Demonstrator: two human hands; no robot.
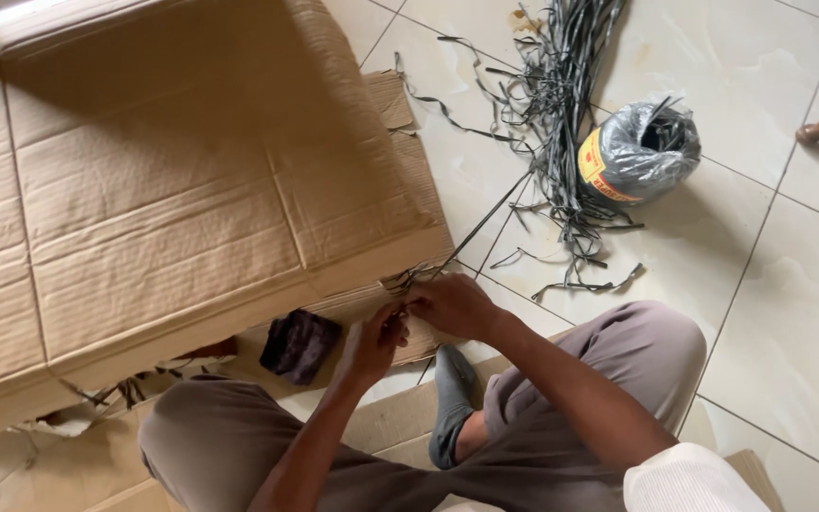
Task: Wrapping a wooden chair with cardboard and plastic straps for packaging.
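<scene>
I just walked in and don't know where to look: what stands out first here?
A big flattened cardboard box fills the upper left. At its lower corner, the left hand and right hand pinch a dark strap. That strap leads toward a grey roll amid loose strands on the tiled floor, upper right.

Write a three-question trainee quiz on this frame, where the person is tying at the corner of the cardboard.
1. True or false: the left hand and right hand meet at the lower corner of the cardboard box.
2. Where is the roll of grey strapping? A. on the box B. on the tiled floor C. in the person's lap
3. What dark thing lies beside the left hand?

Key: 1. True. 2. B, with loose grey strands next to it. 3. A dark folded cloth.
</scene>
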